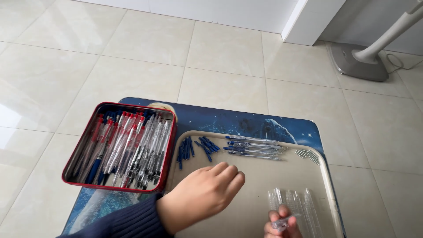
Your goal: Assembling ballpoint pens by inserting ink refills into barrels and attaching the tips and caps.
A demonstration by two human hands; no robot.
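Left hand [200,194], dark blue sleeve [123,222] at the wrist, lies nearest the lens: palm down over the tray [255,185], fingers curled loosely under, knuckles up. I see nothing in it; whether it touches the tray surface I can't tell.

Right hand [282,225] is mostly cut off by the bottom edge. Only fingertips show, pinched closed on a small clear part [282,222]; its exact kind is too blurred to tell.

Clear barrels [293,202]: approx. a handful, lying side by side on the tray just above the right hand, long axes running away from me.

Tray: beige, rounded corners, sits on the bench [229,119], which has a dark blue printed top.

Far side of tray, L to R:
- blue caps [196,149], loose pile, near the tin.
- assembled blue pens [255,147], stacked roughly parallel, lying crosswise.
- springs [308,155], small cluster, near the tray's right rim, apart from the pens.

Tin [119,145]: red, rectangular, lid off, on the bench, touching or just beside the tray's left rim. Packed w/ pens, red-capped mostly, some blue and black, laid lengthwise.

Floor [176,53]: pale glossy tiles. Grey stand base [359,61] w/ white pole at top right, well apart from the bench.
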